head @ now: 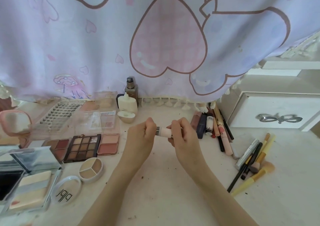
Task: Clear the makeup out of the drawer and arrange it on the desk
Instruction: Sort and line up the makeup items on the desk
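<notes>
While both hands' fingers pinch pale tube (pixel 163 131) | tube ends hidden | label unreadable

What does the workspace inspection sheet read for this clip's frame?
Surface: white desk, stained and speckled with crumbs.
Job's things: palettes and compacts lie left; lip tubes in a row right; brushes piled far right; white tube held above the desk.
Clutter: pink mirror at the left edge.
Hands: left hand and right hand each grip one end of the tube.
Cables: nothing seen.
Surroundings: printed curtain behind; white drawer box with bow handle, shut.
</notes>
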The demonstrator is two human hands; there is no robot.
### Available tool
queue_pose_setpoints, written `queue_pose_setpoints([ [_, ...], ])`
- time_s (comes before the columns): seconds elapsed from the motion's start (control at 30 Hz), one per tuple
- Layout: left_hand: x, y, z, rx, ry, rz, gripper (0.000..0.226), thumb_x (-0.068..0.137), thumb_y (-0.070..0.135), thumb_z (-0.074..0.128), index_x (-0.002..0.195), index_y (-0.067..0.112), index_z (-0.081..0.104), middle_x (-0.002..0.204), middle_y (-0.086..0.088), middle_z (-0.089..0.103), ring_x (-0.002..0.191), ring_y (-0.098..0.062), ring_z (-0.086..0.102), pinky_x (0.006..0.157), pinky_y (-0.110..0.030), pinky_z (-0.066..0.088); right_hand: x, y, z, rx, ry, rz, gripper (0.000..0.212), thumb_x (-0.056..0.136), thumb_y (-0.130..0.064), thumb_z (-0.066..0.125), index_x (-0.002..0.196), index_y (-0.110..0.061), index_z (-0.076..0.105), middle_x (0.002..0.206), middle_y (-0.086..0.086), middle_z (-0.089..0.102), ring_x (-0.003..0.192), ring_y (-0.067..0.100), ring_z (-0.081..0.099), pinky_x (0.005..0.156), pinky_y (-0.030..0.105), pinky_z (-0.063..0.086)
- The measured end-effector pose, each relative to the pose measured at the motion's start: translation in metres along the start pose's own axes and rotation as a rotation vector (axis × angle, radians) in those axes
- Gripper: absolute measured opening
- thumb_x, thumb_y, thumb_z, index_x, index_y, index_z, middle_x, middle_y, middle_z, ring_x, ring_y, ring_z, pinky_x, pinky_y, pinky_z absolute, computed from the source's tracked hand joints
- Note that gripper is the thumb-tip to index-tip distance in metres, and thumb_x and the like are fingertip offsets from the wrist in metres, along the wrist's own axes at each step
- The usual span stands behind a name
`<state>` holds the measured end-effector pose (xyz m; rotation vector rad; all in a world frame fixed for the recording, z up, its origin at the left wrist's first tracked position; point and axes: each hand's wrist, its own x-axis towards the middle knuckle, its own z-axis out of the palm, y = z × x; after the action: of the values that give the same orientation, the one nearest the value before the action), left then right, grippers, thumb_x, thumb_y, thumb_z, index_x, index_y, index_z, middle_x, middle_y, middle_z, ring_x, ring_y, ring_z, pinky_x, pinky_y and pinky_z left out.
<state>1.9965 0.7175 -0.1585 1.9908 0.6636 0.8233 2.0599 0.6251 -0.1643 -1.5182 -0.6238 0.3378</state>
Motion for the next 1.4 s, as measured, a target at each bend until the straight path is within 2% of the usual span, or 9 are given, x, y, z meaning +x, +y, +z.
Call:
queue_pose_setpoints([
  [0.3,-0.003,-0.019,-0.014,0.161,-0.012,0.288,0.041,0.085,0.041,0.028,0.048,0.025,0.023,0.042,0.002,0.024,0.043,-0.015,0.025,0.043,-0.024,0.018,-0.007,-0.014,-0.009,0.285,-0.387,0.585,0.043,0.094,-0.043,0.043,0.07,-0.008,0.055,0.043,-0.007,0.016,0.034,0.007,0.013,0.036,0.017,0.015],
  [0.43,-0.008,-0.014,-0.013,0.353,-0.043,0.508,0.033,0.09,0.026,0.028,0.059,0.017,0.033,0.048,0.008,0.022,0.042,-0.016,0.027,0.041,-0.022,0.019,-0.004,-0.012,-0.013,0.37,-0.295,0.706,0.049,0.092,-0.044,0.05,0.055,-0.012,0.054,0.042,-0.006,0.015,0.032,0.007,0.013,0.034,0.016,0.014],
  [0.63,-0.009,-0.014,0.001,0.263,0.055,0.319,0.039,0.088,0.03,0.027,0.05,0.021,0.021,0.04,0.01,0.015,0.038,-0.014,0.02,0.038,-0.02,0.017,-0.009,-0.006,0.0,0.299,-0.068,0.502,0.048,0.094,-0.031,0.051,0.05,-0.012,0.045,0.042,0.0,0.022,0.034,0.011,0.016,0.039,0.02,0.015],
  [0.87,-0.012,-0.005,0.005,-0.045,-0.096,-0.018,0.055,0.098,0.041,0.029,0.049,0.016,0.037,0.042,0.005,0.032,0.045,-0.013,0.029,0.05,-0.029,0.026,-0.009,-0.003,0.001,0.025,0.063,0.172,0.046,0.092,-0.03,0.051,0.047,-0.023,0.055,0.044,-0.009,0.038,0.045,0.014,0.029,0.049,0.028,0.025],
  [0.93,-0.01,-0.005,-0.001,-0.062,-0.121,0.002,0.062,0.091,0.056,0.024,0.062,0.013,0.056,0.048,0.006,0.045,0.047,-0.009,0.041,0.051,-0.019,0.033,-0.008,-0.002,0.0,0.014,0.072,0.187,0.05,0.092,-0.035,0.052,0.043,-0.024,0.053,0.043,-0.01,0.031,0.045,0.014,0.027,0.05,0.029,0.024],
  [1.03,-0.006,-0.009,-0.007,-0.142,-0.262,0.158,0.006,0.091,0.03,0.049,0.094,0.031,0.055,0.081,0.012,0.06,0.072,-0.002,0.057,0.064,-0.019,0.047,-0.005,-0.002,-0.005,0.054,0.101,0.271,0.046,0.094,-0.037,0.05,0.052,-0.018,0.055,0.035,-0.012,0.03,0.036,0.007,0.025,0.048,0.026,0.022],
  [1.13,-0.005,-0.015,-0.006,-0.118,-0.303,0.289,0.033,0.087,0.005,0.059,0.095,0.036,0.049,0.089,0.021,0.059,0.084,-0.001,0.056,0.073,-0.015,0.047,-0.001,-0.003,-0.013,0.152,0.107,0.355,0.046,0.095,-0.036,0.049,0.058,-0.008,0.053,0.035,-0.008,0.026,0.032,0.009,0.021,0.044,0.025,0.019],
  [1.3,-0.006,-0.012,-0.006,0.076,-0.171,0.174,0.029,0.094,0.036,0.033,0.069,0.031,0.045,0.06,0.01,0.048,0.058,-0.006,0.045,0.053,-0.015,0.035,-0.003,-0.002,-0.011,0.042,0.022,0.241,0.037,0.093,-0.035,0.052,0.064,-0.012,0.053,0.038,-0.011,0.032,0.036,0.006,0.028,0.046,0.023,0.026],
  [1.4,-0.004,-0.011,-0.009,-0.08,-0.199,0.16,0.012,0.084,0.046,0.042,0.087,0.035,0.046,0.079,0.011,0.057,0.069,-0.005,0.055,0.061,-0.013,0.043,-0.002,-0.003,-0.011,0.037,0.014,0.236,0.034,0.093,-0.034,0.052,0.066,-0.013,0.053,0.038,-0.012,0.034,0.037,0.005,0.03,0.046,0.021,0.027],
])
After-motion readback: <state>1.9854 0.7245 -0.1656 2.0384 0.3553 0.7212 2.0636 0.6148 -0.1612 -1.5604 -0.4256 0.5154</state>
